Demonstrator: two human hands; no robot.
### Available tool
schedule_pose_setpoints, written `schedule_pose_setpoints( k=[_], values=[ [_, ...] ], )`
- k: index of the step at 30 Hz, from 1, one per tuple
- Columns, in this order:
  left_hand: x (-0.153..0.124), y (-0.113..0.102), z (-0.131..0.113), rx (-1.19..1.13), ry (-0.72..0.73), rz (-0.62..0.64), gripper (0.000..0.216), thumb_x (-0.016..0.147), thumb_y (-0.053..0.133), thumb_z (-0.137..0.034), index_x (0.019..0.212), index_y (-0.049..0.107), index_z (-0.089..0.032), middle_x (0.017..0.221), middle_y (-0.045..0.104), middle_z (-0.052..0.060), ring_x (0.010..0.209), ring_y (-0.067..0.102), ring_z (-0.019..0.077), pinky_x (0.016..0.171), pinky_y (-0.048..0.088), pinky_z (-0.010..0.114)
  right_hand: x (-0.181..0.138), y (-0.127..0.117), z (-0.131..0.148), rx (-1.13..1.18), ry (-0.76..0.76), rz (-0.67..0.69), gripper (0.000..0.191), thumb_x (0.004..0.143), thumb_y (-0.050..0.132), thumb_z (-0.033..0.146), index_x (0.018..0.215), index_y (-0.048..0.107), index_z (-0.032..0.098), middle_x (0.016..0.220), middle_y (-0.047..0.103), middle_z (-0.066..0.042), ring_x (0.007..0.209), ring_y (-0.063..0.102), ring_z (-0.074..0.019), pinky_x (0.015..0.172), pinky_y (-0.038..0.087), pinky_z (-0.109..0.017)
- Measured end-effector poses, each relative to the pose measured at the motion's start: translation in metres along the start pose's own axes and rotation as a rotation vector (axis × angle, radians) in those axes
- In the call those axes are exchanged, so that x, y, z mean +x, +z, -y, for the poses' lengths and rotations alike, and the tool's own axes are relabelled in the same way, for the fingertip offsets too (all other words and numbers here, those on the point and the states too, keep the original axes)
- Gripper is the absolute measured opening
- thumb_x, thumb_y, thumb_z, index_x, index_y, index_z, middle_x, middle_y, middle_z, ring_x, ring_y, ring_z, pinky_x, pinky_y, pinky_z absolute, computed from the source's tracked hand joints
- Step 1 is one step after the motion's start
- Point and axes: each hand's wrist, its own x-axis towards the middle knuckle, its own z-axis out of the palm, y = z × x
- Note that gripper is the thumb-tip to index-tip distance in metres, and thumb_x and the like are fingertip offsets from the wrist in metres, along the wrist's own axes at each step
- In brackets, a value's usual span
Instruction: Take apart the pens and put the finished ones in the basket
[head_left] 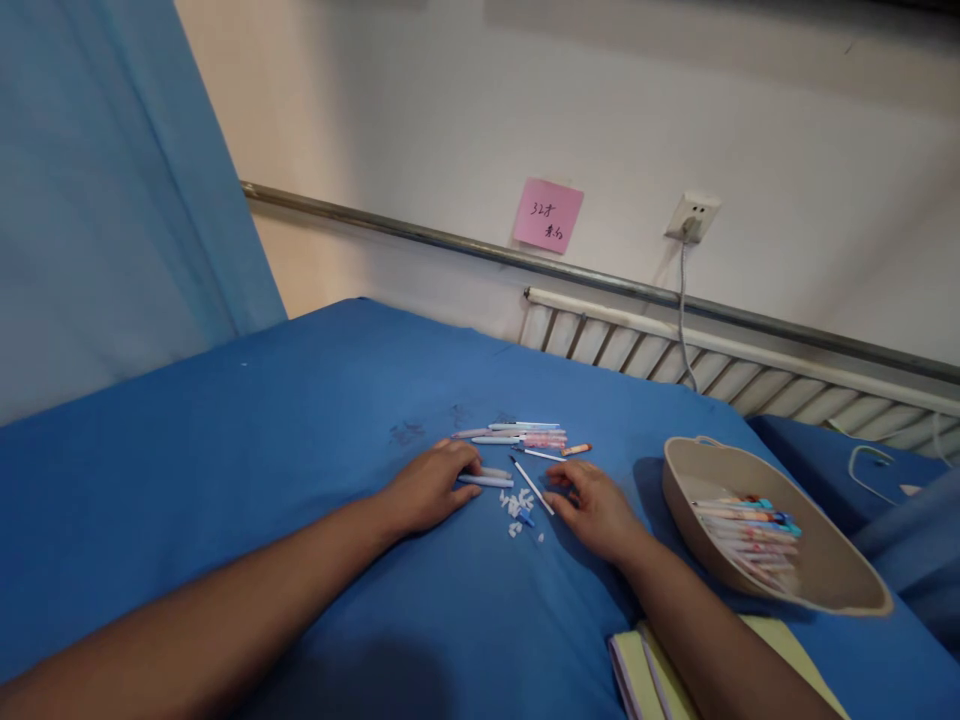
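Observation:
My left hand [431,485] is closed around the near ends of two pale pen barrels [491,482], which point to the right. My right hand [596,505] has its thumb and fingers apart and slightly bent, with nothing visible between them. Just left of its thumb, a thin white pen refill [534,488] with a dark tip lies slanted on the blue sheet. Small white plastic pieces [516,502] and a small blue piece [526,517] are scattered between the hands. Behind them lies a row of pens [517,438], some with pink patterned barrels, beside a short orange-brown piece [576,450].
A beige basket [847,575] with several colourful pens [750,530] stands at the right. A yellow-green folded item [787,650] lies under my right forearm. Beyond the blue sheet [225,450] are a metal rail [420,232], a radiator [637,350] and a plugged-in cable [682,310].

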Motion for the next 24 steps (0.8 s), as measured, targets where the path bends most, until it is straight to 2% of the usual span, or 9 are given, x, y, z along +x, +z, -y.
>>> schedule_pose_setpoints(
  k=[6,12,15,19,24],
  values=[
    [0.000,0.001,0.003,-0.051,-0.014,-0.032,0.011,0.085,0.051,-0.027,0.090,0.058,-0.020,0.095,0.061,0.005,0.094,0.054,0.0208,0.087,0.041,0.033,-0.002,-0.003,0.012,-0.260,-0.063,0.103,0.022,0.085,0.049,0.016,0.104,0.059,0.021,0.097,0.065,-0.005,0.092,0.057,-0.0200,0.082,0.037,-0.031],
    [0.001,-0.005,-0.002,-0.088,-0.115,-0.093,0.016,0.088,0.046,-0.030,0.090,0.057,-0.020,0.088,0.061,0.004,0.083,0.056,0.0198,0.074,0.042,0.030,0.000,-0.004,0.012,-0.391,-0.043,0.127,0.021,0.086,0.045,0.015,0.101,0.060,0.020,0.095,0.065,-0.008,0.090,0.057,-0.0215,0.081,0.037,-0.032],
    [0.001,-0.008,-0.005,-0.112,-0.108,-0.106,0.013,0.085,0.049,-0.029,0.088,0.057,-0.019,0.087,0.061,0.003,0.081,0.056,0.0196,0.073,0.042,0.030,0.001,-0.002,0.007,-0.311,-0.014,0.076,0.019,0.087,0.043,0.017,0.097,0.059,0.018,0.092,0.064,-0.008,0.087,0.058,-0.0204,0.078,0.039,-0.030],
    [0.001,-0.010,-0.008,-0.152,-0.090,-0.149,0.011,0.082,0.052,-0.027,0.089,0.057,-0.020,0.087,0.061,0.002,0.082,0.055,0.0185,0.075,0.042,0.030,0.003,0.001,-0.002,-0.088,0.037,-0.058,0.017,0.088,0.040,0.022,0.094,0.056,0.018,0.090,0.063,-0.006,0.079,0.059,-0.0177,0.071,0.041,-0.027],
    [0.001,-0.010,-0.007,-0.167,-0.057,-0.169,0.014,0.081,0.052,-0.024,0.092,0.059,-0.020,0.089,0.060,0.003,0.082,0.055,0.0181,0.075,0.043,0.030,0.004,0.001,-0.009,0.112,0.065,-0.202,0.020,0.089,0.039,0.030,0.086,0.056,0.020,0.092,0.063,-0.006,0.082,0.059,-0.0183,0.073,0.044,-0.028]
  ],
)
